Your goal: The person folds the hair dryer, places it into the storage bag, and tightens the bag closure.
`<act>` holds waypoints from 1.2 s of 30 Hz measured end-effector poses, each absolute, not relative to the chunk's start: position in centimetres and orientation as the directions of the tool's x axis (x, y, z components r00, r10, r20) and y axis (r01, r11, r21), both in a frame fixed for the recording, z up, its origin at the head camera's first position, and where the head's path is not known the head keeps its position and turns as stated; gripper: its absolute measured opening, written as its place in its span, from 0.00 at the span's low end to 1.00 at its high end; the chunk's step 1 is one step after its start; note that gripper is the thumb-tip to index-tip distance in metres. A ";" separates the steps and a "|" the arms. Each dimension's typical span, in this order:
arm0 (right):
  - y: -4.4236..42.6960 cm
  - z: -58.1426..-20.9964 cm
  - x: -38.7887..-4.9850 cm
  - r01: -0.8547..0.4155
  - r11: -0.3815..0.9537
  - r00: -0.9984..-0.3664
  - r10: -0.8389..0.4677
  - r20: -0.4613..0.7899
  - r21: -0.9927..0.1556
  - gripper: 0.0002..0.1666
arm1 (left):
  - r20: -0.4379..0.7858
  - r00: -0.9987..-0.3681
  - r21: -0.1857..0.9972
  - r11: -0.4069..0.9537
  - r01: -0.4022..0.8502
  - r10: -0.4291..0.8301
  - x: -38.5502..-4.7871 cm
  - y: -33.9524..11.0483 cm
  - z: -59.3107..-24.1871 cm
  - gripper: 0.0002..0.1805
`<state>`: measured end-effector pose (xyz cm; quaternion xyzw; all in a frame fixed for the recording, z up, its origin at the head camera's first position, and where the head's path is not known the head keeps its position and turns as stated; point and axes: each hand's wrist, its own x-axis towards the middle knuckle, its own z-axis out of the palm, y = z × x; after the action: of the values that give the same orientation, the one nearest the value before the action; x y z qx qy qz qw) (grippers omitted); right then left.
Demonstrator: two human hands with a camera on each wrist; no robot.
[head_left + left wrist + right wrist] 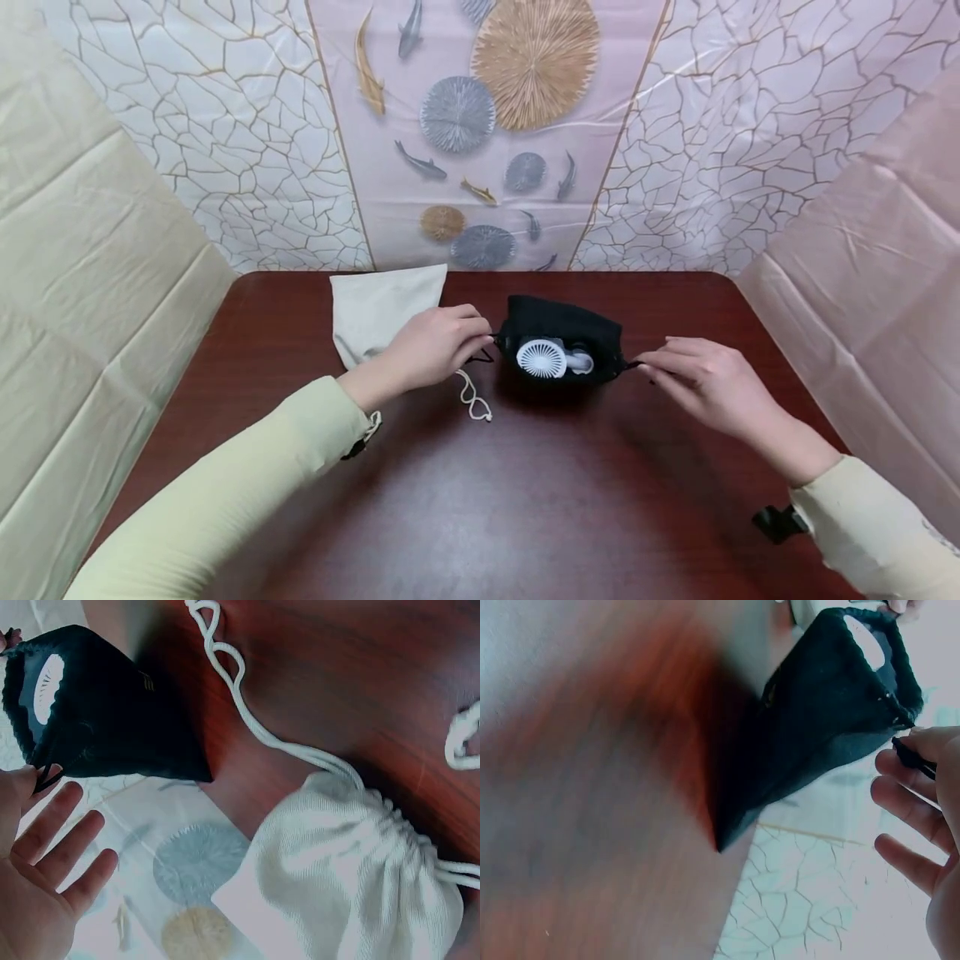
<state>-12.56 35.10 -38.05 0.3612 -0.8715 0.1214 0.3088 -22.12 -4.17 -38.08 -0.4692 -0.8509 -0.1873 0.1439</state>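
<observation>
A black drawstring bag (562, 315) stands on the table with its mouth open toward me. Inside it lies a small white handheld fan (542, 358), its round grille showing at the opening. My left hand (435, 340) pinches the black cord at the bag's left side between thumb and forefinger; its other fingers are spread in the left wrist view. On the right side, my right hand (708, 383) pinches the opposite cord (913, 756). The bag's lower part tapers to a corner in the right wrist view.
Behind my left hand lies a cream drawstring bag (378, 304), gathered at its neck, with its white cord (474, 398) trailing over the dark red wooden table (480, 508). Patterned cloth (285, 125) hangs along the back, and plain pale cloth (82, 275) lines the sides.
</observation>
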 end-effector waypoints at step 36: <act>44.6 -40.6 -14.1 -0.419 0.906 -0.841 -0.366 0.398 -0.052 0.05 | 0.324 -0.561 0.226 0.514 0.828 0.762 -21.5 -13.5 -38.0 0.08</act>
<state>-14.14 44.56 -40.57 0.2052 -0.9570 0.0685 0.1932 -21.48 -13.48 -38.00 -0.4594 -0.8651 -0.1795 0.0919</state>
